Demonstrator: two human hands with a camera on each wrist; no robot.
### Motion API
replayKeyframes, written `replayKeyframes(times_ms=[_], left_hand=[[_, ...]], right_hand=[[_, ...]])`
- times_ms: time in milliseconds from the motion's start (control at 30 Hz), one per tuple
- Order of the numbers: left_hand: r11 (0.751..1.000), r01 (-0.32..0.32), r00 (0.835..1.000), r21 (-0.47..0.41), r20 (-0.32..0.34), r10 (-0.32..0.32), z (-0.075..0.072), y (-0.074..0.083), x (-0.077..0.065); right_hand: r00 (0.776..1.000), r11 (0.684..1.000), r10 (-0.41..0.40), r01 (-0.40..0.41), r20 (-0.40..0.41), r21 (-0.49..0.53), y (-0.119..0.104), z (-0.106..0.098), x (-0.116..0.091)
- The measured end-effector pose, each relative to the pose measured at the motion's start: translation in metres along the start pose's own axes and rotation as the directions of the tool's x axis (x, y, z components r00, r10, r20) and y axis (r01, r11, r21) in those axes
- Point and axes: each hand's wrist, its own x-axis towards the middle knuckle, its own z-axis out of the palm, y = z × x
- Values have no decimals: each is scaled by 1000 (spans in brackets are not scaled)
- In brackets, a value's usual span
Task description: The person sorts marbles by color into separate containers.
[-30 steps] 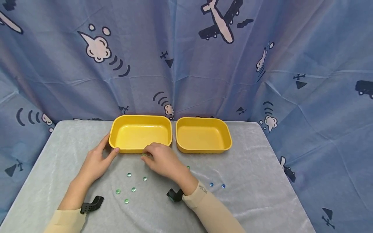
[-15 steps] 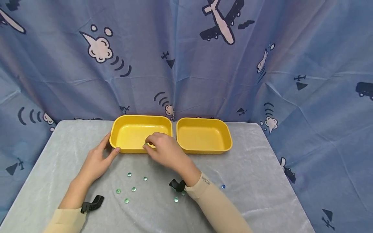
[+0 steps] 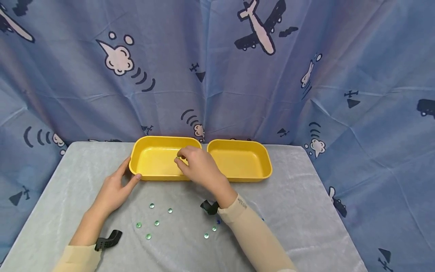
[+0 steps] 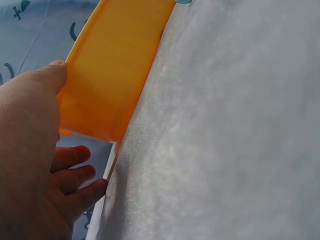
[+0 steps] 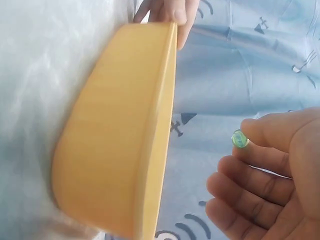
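Over the left yellow plastic tub [image 3: 153, 163], my right hand [image 3: 201, 165] pinches a small green glass gem [image 5: 240, 139] between thumb and index finger. The right wrist view shows that gem above rim height, with the other fingers loosely bent. My left hand [image 3: 113, 192] holds the same tub at its near left corner, thumb at the front rim and fingers along the left side. In the left wrist view the thumb [image 4: 56, 75] lies at the tub's edge, and several lower fingers are off it.
A second yellow tub [image 3: 238, 162] stands close to the right of the first. Several green glass gems [image 3: 157, 223] lie scattered in front, and more green ones [image 3: 206, 236] lie near the right forearm. A blue gem [image 3: 218, 222] shows beside the right sleeve. A patterned curtain [image 3: 238, 98] hangs behind.
My right hand has lifted the green glass gem from in front of the left tub, over its front rim, to above its inside. The left hand keeps its hold on the corner.
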Motion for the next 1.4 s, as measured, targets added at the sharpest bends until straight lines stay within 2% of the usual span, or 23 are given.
replayKeyframes(times_ms=[567, 1067, 1400], left_hand=[[1000, 11, 1000, -4, 7, -11, 0, -1, 0], [1000, 18, 1000, 4, 8, -19, -1, -1, 1], [1000, 22, 1000, 1, 12, -22, -1, 0, 1]], right_hand=[[995, 994, 104, -103, -6, 31, 31, 10, 20], [992, 992, 122, -123, 37, 14, 29, 16, 30], [987, 989, 142, -145, 78, 34, 34, 16, 29]])
